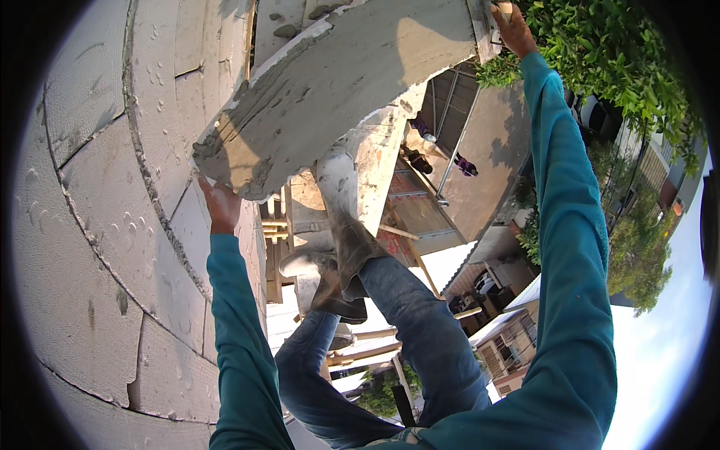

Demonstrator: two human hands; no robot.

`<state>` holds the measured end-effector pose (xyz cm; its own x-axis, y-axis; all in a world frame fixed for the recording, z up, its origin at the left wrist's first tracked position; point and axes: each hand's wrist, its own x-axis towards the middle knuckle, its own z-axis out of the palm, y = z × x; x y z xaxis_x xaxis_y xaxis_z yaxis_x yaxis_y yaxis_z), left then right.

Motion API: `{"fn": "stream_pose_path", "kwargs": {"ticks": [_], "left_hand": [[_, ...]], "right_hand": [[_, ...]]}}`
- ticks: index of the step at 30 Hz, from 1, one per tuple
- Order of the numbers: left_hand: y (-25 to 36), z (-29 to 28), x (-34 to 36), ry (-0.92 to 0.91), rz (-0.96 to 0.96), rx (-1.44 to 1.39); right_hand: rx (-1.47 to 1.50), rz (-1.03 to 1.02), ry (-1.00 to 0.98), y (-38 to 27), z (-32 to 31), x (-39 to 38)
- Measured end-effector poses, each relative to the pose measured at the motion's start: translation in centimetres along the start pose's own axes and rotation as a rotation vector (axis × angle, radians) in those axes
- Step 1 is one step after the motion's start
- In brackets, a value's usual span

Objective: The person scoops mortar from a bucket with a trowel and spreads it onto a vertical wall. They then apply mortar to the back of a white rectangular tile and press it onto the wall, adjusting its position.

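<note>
A long board-like piece coated in wet grey mortar [337, 82] stretches across the upper middle, its edges ragged and pale. My left hand [220, 204] grips its lower left end, with the fingertips partly hidden under the mortar. At the upper right, my right hand [514, 31] is closed around a short pale wooden-looking piece [503, 10] beside a narrow upright strip [481, 30] at the mortar's far right end. What exactly that piece is cannot be made out at the picture's edge.
A wall of large pale blocks [105, 195] rises along my left. My boots [349, 244] stand on scaffold planks [382, 161] high above a yard [487, 127], where people [465, 166] are below. Leafy branches [600, 60] hang close to my right arm. Wooden poles [367, 352] cross under me.
</note>
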<state>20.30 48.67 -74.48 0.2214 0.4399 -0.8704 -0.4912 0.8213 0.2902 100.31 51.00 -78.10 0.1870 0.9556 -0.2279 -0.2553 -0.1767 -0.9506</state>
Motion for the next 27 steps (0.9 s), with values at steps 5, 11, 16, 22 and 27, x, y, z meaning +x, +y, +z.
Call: {"fn": "stream_pose_path", "kwargs": {"ticks": [5,11,16,22,27], "left_hand": [[0.5,-2.3,-2.7,0.112,0.087,0.042],[0.4,-1.8,-1.8,0.092,0.099,0.099],[0.5,-1.8,-1.2,0.161,0.044,0.008],[0.5,-1.0,-1.5,0.230,0.022,-0.089],[0.1,-0.8,-1.5,0.147,0.060,-0.114]], "right_hand": [[-1.213,0.160,0.025,-0.5,8.0,3.9],[-1.290,0.335,0.166,-4.1,12.5,3.8],[-1.676,0.068,0.543,-3.2,9.8,1.2],[-1.348,-0.067,0.651,-8.6,15.8,-6.1],[-1.216,0.023,0.431,-8.9,19.2,-4.9]]}}
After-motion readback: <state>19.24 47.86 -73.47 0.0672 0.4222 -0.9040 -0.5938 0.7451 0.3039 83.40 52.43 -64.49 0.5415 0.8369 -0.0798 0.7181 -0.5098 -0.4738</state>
